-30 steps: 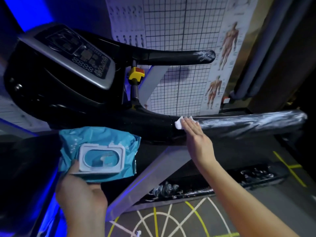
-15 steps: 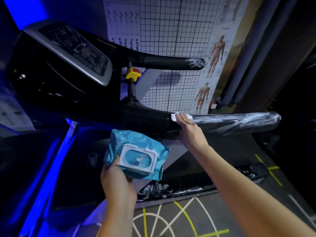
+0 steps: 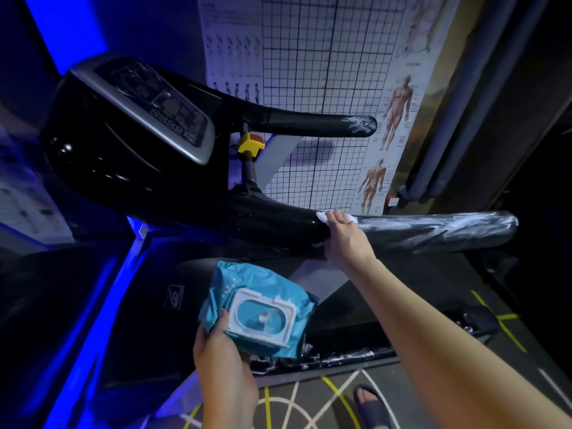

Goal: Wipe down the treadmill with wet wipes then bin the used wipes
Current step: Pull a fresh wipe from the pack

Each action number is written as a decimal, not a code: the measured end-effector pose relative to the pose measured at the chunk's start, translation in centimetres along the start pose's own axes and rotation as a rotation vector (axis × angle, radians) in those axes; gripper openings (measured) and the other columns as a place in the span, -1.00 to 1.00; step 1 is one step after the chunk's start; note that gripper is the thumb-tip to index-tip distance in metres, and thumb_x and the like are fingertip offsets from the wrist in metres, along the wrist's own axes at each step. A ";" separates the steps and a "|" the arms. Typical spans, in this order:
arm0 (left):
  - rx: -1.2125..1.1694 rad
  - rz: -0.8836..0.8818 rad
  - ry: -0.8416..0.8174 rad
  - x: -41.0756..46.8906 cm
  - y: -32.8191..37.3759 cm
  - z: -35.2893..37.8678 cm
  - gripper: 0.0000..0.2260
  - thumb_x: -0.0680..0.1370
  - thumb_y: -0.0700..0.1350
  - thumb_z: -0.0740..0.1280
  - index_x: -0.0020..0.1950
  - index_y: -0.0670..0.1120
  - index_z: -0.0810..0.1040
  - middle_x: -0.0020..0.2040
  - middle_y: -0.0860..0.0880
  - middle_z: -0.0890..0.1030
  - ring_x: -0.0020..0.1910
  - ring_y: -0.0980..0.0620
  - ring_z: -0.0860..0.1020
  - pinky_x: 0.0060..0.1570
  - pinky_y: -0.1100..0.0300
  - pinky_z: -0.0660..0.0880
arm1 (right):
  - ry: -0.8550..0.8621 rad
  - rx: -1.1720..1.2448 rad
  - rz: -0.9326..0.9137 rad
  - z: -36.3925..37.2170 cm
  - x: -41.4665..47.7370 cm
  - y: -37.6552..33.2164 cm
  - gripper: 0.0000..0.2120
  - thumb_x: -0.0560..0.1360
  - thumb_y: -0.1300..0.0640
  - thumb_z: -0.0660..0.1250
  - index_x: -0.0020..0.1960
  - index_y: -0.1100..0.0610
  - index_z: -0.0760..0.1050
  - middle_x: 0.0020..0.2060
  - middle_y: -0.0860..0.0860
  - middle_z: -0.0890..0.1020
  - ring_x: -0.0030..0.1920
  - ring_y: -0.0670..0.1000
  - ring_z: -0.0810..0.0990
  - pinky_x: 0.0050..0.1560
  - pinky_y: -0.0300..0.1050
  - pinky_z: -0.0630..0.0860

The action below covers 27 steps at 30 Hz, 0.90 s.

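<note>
Wipe [image 3: 321, 216], white and crumpled, lies on top of the near handrail [image 3: 433, 232] of the treadmill [image 3: 263, 218], where the glossy black arm from the console meets the rail's duller sleeve. The right hand [image 3: 343, 239] covers most of it. Its grip is flat, with the fingers [image 3: 335, 216] laid nearly straight across the wipe and pressing it onto the rail. Only the wipe's edges peek out on either side of the fingertips. To the right of the hand, whitish streaks run along the rail up to its rounded end.

The left hand [image 3: 221, 351] is lower and nearer the camera, its grip closed on a blue pack of wipes [image 3: 266, 283]. The thumb lies on the top face beside the white lid frame [image 3: 263, 317], and the other fingers are hidden beneath. The pack is held in the air above the dark treadmill deck [image 3: 139, 305], well apart from the rail.

Up left sits the console [image 3: 154, 113], a black housing with a grey-rimmed display panel. Between it and the near rail stands a short post with a yellow block [image 3: 249, 145]. The far handrail [image 3: 325, 125] juts right above it, with whitish marks at its tip. Behind hang a grid chart [image 3: 325, 72] and an anatomy poster [image 3: 399, 109]. Blue light glows along the left side of the deck. The floor [image 3: 309, 397] bears yellow and white lines, and a foot in a dark slipper [image 3: 371, 404] shows at the bottom edge.
</note>
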<state>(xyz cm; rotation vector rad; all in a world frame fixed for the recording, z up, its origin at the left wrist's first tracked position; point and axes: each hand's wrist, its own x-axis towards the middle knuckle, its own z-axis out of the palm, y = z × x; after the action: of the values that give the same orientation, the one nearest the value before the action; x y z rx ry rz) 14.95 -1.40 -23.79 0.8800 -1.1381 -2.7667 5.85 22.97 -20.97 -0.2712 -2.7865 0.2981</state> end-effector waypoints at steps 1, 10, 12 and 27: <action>-0.002 0.015 0.009 0.1 0.3 0.1 -0.61 0.62 -0.20 0.39 0.45 0.02 0.54 0.21 -0.10 0.69 0.16 -0.18 0.67 0.17 -0.17 0.57 | 0.002 0.011 0.001 0.1 0.4 0.1 -0.57 0.44 0.36 0.26 0.31 0.29 0.43 0.21 0.17 0.53 0.28 0.22 0.45 0.21 0.08 0.39; -0.015 0.072 -0.028 1.0 -0.6 2.8 -0.70 0.67 -0.21 0.31 0.37 -0.01 0.61 0.17 -0.10 0.71 0.15 -0.16 0.68 0.26 -0.31 0.53 | 0.003 0.036 -0.080 0.2 0.6 2.0 -0.52 0.47 0.34 0.22 0.40 0.23 0.41 0.31 0.11 0.52 0.33 0.20 0.46 0.12 0.10 0.52; -0.026 0.071 -0.018 1.2 -1.2 3.5 -0.70 0.66 -0.20 0.31 0.38 -0.01 0.60 0.18 -0.10 0.71 0.15 -0.15 0.68 0.26 -0.29 0.54 | 0.010 0.023 -0.094 0.6 0.7 2.1 -0.52 0.51 0.35 0.20 0.43 0.24 0.38 0.36 0.13 0.49 0.37 0.21 0.44 0.17 0.09 0.49; -0.261 0.356 0.362 -1.1 -3.2 2.4 -0.76 0.63 -0.25 0.31 0.24 -0.04 0.64 -0.01 -0.01 0.74 -0.07 -0.01 0.72 -0.34 0.18 0.63 | 0.245 -0.012 -1.023 4.6 3.9 -6.4 -0.50 0.50 0.25 0.11 0.41 0.29 0.48 0.43 0.17 0.48 0.43 0.24 0.46 0.48 0.17 0.26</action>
<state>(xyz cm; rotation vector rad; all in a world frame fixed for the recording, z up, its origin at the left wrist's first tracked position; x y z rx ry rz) 15.22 2.75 -23.93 0.9801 -0.7642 -2.2816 -0.26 16.91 -22.60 1.0102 -2.3103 -0.0154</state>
